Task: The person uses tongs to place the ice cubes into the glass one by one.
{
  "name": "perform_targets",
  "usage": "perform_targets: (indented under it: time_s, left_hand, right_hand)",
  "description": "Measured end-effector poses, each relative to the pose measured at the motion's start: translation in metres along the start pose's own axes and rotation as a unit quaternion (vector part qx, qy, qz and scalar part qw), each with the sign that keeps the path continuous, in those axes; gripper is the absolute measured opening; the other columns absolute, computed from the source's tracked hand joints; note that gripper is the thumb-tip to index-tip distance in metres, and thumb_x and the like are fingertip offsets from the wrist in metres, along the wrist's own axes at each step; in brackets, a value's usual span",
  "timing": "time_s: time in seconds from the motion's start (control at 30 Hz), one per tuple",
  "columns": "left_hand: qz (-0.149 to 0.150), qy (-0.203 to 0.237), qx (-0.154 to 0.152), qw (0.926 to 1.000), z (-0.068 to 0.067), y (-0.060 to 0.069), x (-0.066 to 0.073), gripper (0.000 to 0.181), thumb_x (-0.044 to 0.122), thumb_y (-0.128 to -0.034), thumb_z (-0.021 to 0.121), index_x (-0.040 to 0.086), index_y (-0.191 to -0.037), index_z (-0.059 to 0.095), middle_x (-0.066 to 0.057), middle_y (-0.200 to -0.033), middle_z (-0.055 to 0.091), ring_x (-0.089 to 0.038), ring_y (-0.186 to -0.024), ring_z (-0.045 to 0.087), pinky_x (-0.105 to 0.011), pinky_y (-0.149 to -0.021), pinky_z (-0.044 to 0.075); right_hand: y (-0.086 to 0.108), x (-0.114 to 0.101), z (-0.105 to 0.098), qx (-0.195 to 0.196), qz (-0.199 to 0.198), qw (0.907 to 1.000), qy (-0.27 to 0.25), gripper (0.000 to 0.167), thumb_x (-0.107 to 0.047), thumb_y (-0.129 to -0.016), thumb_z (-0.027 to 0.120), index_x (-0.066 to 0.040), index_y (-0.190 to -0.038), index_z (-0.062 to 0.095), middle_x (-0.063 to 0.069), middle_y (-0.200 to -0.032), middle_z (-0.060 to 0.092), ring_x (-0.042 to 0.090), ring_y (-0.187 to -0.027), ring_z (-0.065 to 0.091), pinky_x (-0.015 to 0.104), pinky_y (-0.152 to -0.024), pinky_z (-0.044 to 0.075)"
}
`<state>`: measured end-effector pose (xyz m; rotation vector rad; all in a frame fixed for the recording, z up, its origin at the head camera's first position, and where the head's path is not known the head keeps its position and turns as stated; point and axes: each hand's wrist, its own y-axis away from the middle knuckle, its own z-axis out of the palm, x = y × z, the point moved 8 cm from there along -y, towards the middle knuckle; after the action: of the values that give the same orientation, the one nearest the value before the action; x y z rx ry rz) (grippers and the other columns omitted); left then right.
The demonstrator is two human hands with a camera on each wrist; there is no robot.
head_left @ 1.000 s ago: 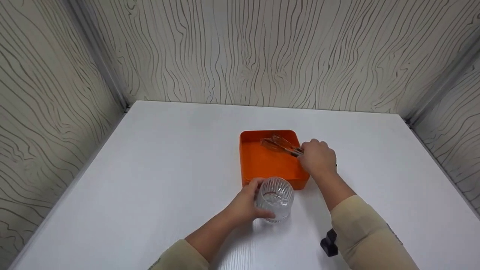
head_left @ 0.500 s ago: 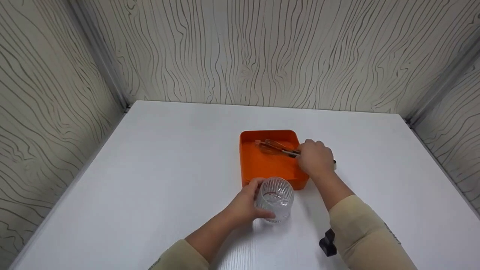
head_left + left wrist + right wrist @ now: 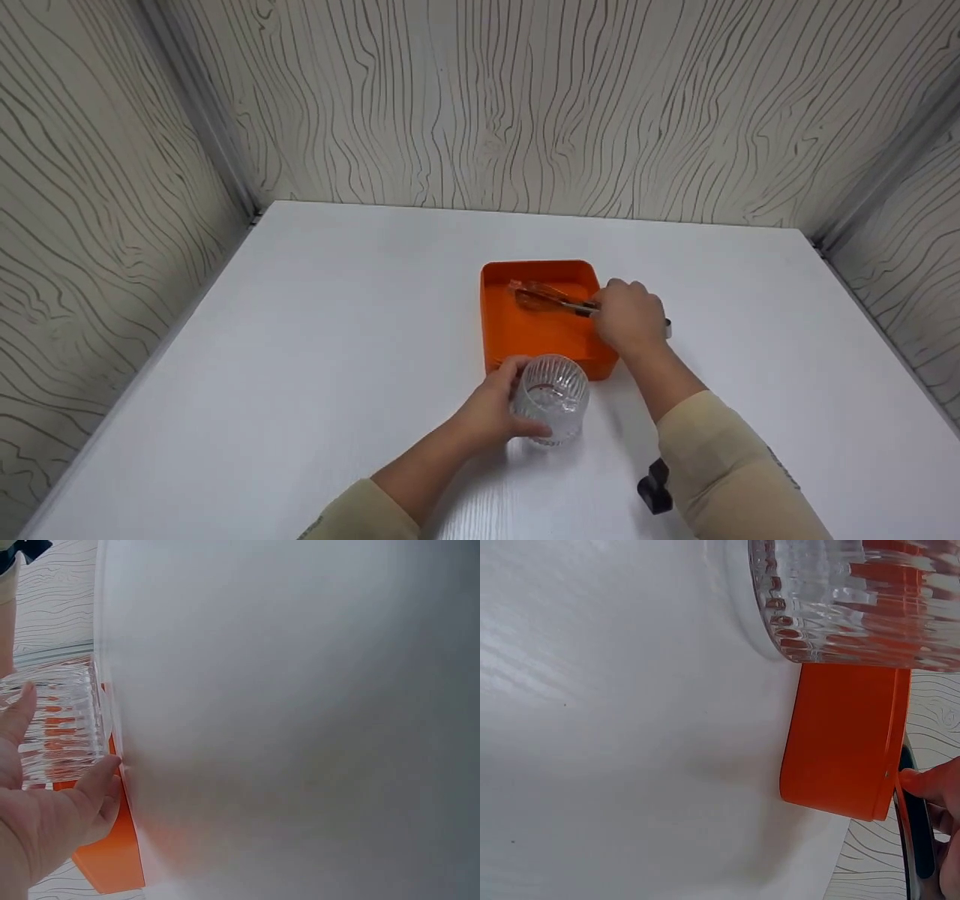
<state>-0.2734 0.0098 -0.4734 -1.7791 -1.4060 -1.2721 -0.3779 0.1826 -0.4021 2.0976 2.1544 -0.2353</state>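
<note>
In the head view, my left hand (image 3: 491, 409) holds a ribbed clear glass (image 3: 551, 401) on the white table, fingers and thumb round its side. The glass stands at the near edge of an orange tray (image 3: 529, 334). I cannot tell whether the clear stuff low in it is contents or a thick base. My right hand (image 3: 630, 315) grips a pair of tongs (image 3: 574, 304) by the handle, at the tray's right rim. Their clear tips reach over the tray, close together. The right wrist view shows the dark, metal-edged handle (image 3: 919, 832) under the thumb.
A white table (image 3: 360, 315) spreads round the tray, with wood-patterned panels (image 3: 480, 105) behind it and on both sides. A black device (image 3: 655, 487) sits beside the right sleeve (image 3: 720, 457).
The tongs' tips have come closer together and swung slightly left and down over the tray. My right hand has shifted a little left. The left hand and the glass stay put.
</note>
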Motion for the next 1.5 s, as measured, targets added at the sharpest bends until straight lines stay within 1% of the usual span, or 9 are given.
perform_targets:
  time_s: [0.17, 0.23, 0.47, 0.67, 0.77, 1.0, 1.17, 1.33, 1.5]
  left_hand:
    - [0.012, -0.007, 0.0, 0.9999, -0.001, 0.001, 0.001, 0.075, 0.023, -0.0633, 0.084, 0.035, -0.122, 0.038, 0.009, -0.118, 0.049, -0.017, -0.111, 0.049, -0.044, -0.096, 0.042]
    - [0.013, -0.008, 0.0, 0.9999, -0.001, 0.0, 0.001, 0.075, 0.024, -0.0632, 0.084, 0.034, -0.122, 0.038, 0.009, -0.118, 0.049, -0.017, -0.111, 0.049, -0.044, -0.096, 0.042]
    - [0.002, -0.005, 0.0, 1.0, -0.001, -0.001, -0.001, 0.076, 0.026, -0.0627, 0.084, 0.036, -0.122, 0.038, 0.01, -0.119, 0.049, -0.018, -0.113, 0.048, -0.045, -0.097, 0.041]
    - [-0.002, -0.003, 0.0, 1.0, 0.0, 0.0, 0.0, 0.076, 0.025, -0.0626, 0.084, 0.036, -0.122, 0.038, 0.01, -0.119, 0.049, -0.018, -0.113, 0.048, -0.044, -0.096, 0.042]
    - [-0.005, -0.004, 0.001, 1.0, 0.0, 0.0, -0.001, 0.076, 0.026, -0.0626, 0.084, 0.037, -0.122, 0.038, 0.01, -0.119, 0.049, -0.018, -0.112, 0.048, -0.044, -0.095, 0.042]
    - [0.009, -0.003, 0.0, 1.0, -0.001, 0.0, -0.001, 0.075, 0.025, -0.0633, 0.083, 0.035, -0.123, 0.038, 0.008, -0.119, 0.049, -0.018, -0.112, 0.049, -0.045, -0.095, 0.043]
    - [0.018, 0.0, -0.003, 0.9998, -0.001, 0.001, 0.001, 0.076, 0.024, -0.0639, 0.083, 0.033, -0.124, 0.038, 0.008, -0.119, 0.049, -0.019, -0.112, 0.049, -0.044, -0.095, 0.043]
    - [0.014, 0.002, -0.003, 0.9999, -0.001, 0.001, 0.001, 0.075, 0.024, -0.0637, 0.083, 0.033, -0.123, 0.038, 0.009, -0.119, 0.05, -0.019, -0.113, 0.049, -0.045, -0.095, 0.043]
    - [-0.002, 0.005, -0.004, 1.0, 0.0, 0.0, 0.0, 0.076, 0.024, -0.0631, 0.084, 0.036, -0.123, 0.038, 0.011, -0.12, 0.049, -0.018, -0.115, 0.047, -0.045, -0.096, 0.041]
  right_hand:
    - [-0.001, -0.007, 0.001, 0.004, -0.022, 0.9993, 0.028, 0.011, -0.017, -0.083, 0.063, -0.009, -0.088, 0.068, 0.011, -0.085, 0.053, 0.029, -0.078, 0.046, 0.04, -0.068, 0.044]
    - [-0.001, -0.008, 0.002, 0.001, -0.023, 0.9995, 0.024, 0.011, -0.017, -0.083, 0.063, -0.009, -0.09, 0.068, 0.01, -0.084, 0.053, 0.028, -0.078, 0.046, 0.04, -0.067, 0.044]
    - [-0.001, -0.007, 0.007, -0.018, -0.017, 0.9996, -0.011, 0.007, -0.015, -0.083, 0.063, -0.009, -0.083, 0.066, 0.009, -0.08, 0.052, 0.027, -0.076, 0.046, 0.037, -0.064, 0.044]
    - [-0.001, -0.002, 0.01, -0.025, 0.011, 0.9987, -0.044, 0.013, -0.015, -0.083, 0.062, -0.009, -0.093, 0.068, 0.01, -0.086, 0.054, 0.028, -0.08, 0.047, 0.039, -0.067, 0.045]
    - [0.0, -0.001, 0.01, -0.023, 0.016, 0.9984, -0.05, 0.016, -0.016, -0.084, 0.061, -0.009, -0.097, 0.068, 0.01, -0.088, 0.055, 0.028, -0.081, 0.047, 0.039, -0.068, 0.045]
    - [0.001, 0.002, 0.009, -0.006, 0.005, 0.9987, -0.05, 0.02, -0.014, -0.084, 0.06, -0.009, -0.101, 0.069, 0.01, -0.089, 0.056, 0.029, -0.08, 0.049, 0.04, -0.066, 0.046]
    - [0.003, 0.004, 0.006, -0.002, 0.001, 0.999, -0.044, 0.015, -0.015, -0.083, 0.062, -0.011, -0.094, 0.071, 0.009, -0.088, 0.057, 0.028, -0.079, 0.05, 0.04, -0.065, 0.047]
    - [0.005, 0.008, 0.004, -0.008, -0.01, 0.9987, -0.049, 0.014, -0.015, -0.083, 0.063, -0.011, -0.093, 0.072, 0.009, -0.088, 0.057, 0.027, -0.078, 0.049, 0.036, -0.063, 0.048]
    - [0.007, 0.013, 0.0, -0.014, -0.013, 0.9975, -0.068, 0.014, -0.014, -0.083, 0.062, -0.011, -0.092, 0.072, 0.008, -0.086, 0.057, 0.026, -0.075, 0.049, 0.032, -0.06, 0.047]
